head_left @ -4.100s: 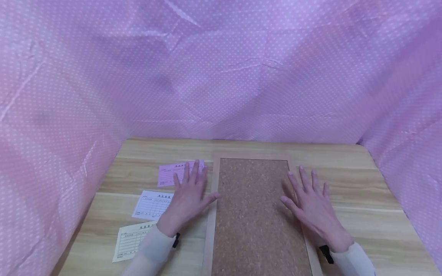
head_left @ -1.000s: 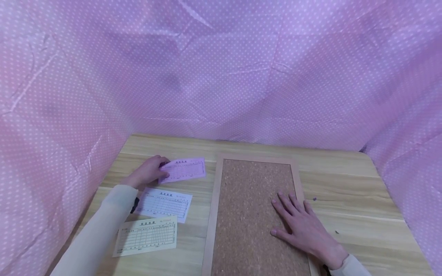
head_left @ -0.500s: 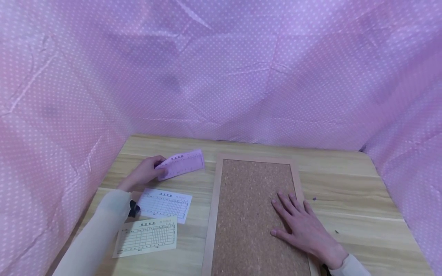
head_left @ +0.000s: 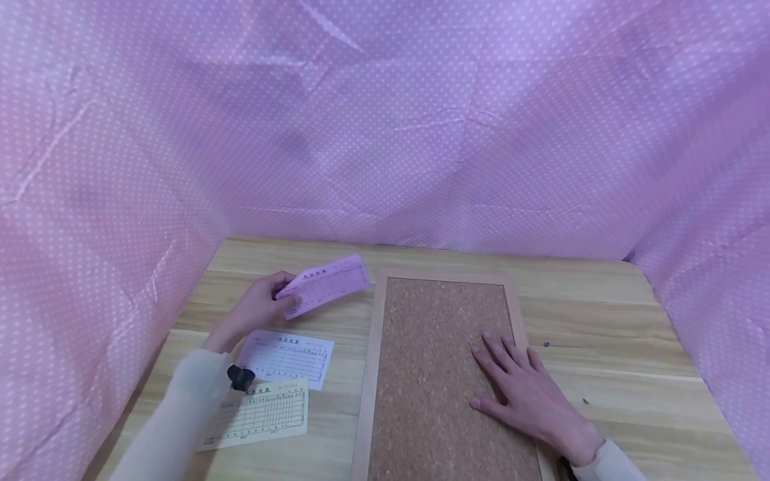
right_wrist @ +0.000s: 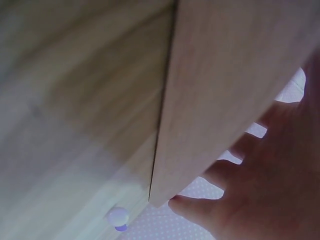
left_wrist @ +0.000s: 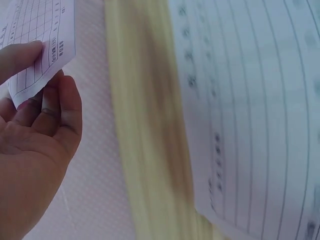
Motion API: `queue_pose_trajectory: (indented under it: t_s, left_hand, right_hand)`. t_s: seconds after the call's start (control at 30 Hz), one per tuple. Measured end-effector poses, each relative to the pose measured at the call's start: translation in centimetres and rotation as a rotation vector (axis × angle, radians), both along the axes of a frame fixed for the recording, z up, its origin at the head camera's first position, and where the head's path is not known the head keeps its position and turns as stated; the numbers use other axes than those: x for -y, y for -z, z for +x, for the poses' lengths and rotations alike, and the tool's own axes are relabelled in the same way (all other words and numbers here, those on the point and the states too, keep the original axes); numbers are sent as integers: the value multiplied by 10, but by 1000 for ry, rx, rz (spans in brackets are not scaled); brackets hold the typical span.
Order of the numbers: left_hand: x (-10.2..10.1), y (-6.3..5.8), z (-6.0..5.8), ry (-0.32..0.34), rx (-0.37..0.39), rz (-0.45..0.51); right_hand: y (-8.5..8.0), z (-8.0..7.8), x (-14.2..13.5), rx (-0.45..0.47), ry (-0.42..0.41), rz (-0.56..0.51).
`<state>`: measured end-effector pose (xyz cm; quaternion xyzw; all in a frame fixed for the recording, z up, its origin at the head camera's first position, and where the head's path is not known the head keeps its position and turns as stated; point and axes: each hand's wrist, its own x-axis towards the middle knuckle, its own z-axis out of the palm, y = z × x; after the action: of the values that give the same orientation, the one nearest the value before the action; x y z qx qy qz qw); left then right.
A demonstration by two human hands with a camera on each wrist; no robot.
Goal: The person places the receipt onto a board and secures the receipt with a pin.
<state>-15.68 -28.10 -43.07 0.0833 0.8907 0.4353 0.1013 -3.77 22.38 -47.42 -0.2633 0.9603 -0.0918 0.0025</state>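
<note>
My left hand [head_left: 259, 304] pinches a pink receipt slip [head_left: 327, 284] by its left end, thumb on the printed face and fingers behind. The slip is raised off the table and tilted, its far end bent slightly up. In the left wrist view the thumb and curled fingers of my left hand [left_wrist: 42, 145] grip the corner of that slip [left_wrist: 52, 27]. My right hand [head_left: 532, 404] rests with spread fingers on the cork board [head_left: 433, 354], over its right side. The right wrist view has the board's wooden frame [right_wrist: 215, 75] beside my right hand [right_wrist: 260, 175].
Below the left hand lie a white receipt slip [head_left: 295, 357] and a pale yellow one [head_left: 271, 413], slightly overlapping. A purple pushpin [right_wrist: 119, 218] and a small dark object [head_left: 586, 401] are right of the board. A pink dotted cloth [head_left: 421, 167] surrounds the wooden table.
At first both hands were spread over the table and board. The left hand then took the pink slip's left end and lifted it. The right hand settled on the board and stays there.
</note>
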Motion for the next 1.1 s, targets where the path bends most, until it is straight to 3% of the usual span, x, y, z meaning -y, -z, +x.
queue_pose_trajectory:
  t_s: [0.37, 0.6, 1.1]
  left_hand:
    - [-31, -14, 13, 34, -82, 113]
    - [-53, -23, 22, 68, -67, 179]
    - [-99, -17, 33, 137, -46, 235]
  right_hand:
    - [-6, -1, -2, 8, 31, -20]
    - [-18, -6, -5, -51, 46, -78]
    - [-31, -12, 1, -168, 59, -223]
